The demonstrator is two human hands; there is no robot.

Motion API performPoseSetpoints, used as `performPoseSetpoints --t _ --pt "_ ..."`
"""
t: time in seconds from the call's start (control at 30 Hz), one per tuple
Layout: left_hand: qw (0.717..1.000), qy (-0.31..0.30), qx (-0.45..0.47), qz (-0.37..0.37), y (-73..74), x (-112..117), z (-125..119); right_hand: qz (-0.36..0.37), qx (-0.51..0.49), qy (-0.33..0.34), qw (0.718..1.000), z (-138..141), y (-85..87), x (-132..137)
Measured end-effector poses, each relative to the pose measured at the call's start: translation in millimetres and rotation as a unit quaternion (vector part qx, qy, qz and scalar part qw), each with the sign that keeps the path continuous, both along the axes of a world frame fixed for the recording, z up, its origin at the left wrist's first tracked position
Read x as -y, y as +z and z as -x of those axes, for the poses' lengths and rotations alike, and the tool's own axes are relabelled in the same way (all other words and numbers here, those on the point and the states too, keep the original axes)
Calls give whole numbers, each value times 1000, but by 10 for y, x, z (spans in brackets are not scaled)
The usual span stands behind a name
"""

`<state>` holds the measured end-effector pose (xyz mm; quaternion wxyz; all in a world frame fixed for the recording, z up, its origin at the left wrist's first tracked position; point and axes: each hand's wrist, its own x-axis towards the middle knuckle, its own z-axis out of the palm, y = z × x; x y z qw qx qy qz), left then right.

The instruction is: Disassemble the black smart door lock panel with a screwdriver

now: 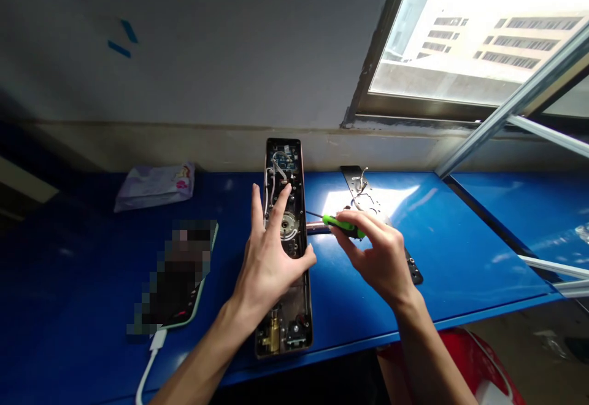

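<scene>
A long opened door-lock body [285, 331] lies on the blue table [460, 258], its wiring and a round metal part exposed. My left hand [271, 251] rests flat on the middle of it, fingers stretched and spread. My right hand [380, 251] is closed on a green-handled screwdriver [343, 226], whose thin shaft points left toward the lock's right edge. Behind my right hand lies a dark metal cover plate [356, 187] with holes, partly hidden by the hand.
A phone [179, 276] with a white cable lies left of the lock. A tissue pack [154, 185] sits at the back left near the wall. A window and metal frame rails [506, 107] stand at the right. A red object [464, 356] shows below the table edge.
</scene>
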<state>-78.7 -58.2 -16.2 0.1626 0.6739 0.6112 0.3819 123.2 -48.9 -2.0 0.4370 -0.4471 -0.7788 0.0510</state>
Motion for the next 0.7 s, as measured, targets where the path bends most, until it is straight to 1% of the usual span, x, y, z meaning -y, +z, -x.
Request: performPoseSetpoints --t 0.1,0.23,0.37,0.5,0.7 --pt "1000 9 -2 -14 -28 68 27 27 -8 -6 1000 89 -162 139" --pt "1000 14 -15 -21 -44 178 74 84 -11 -20 996 195 -364 327" --pt "999 9 -22 -24 -49 283 117 117 -20 -48 992 289 -527 445" --pt "999 4 -22 -33 -61 360 127 133 -23 -75 988 365 -606 465" --pt "999 3 -11 -35 -67 412 106 148 -19 -86 985 439 -611 442"
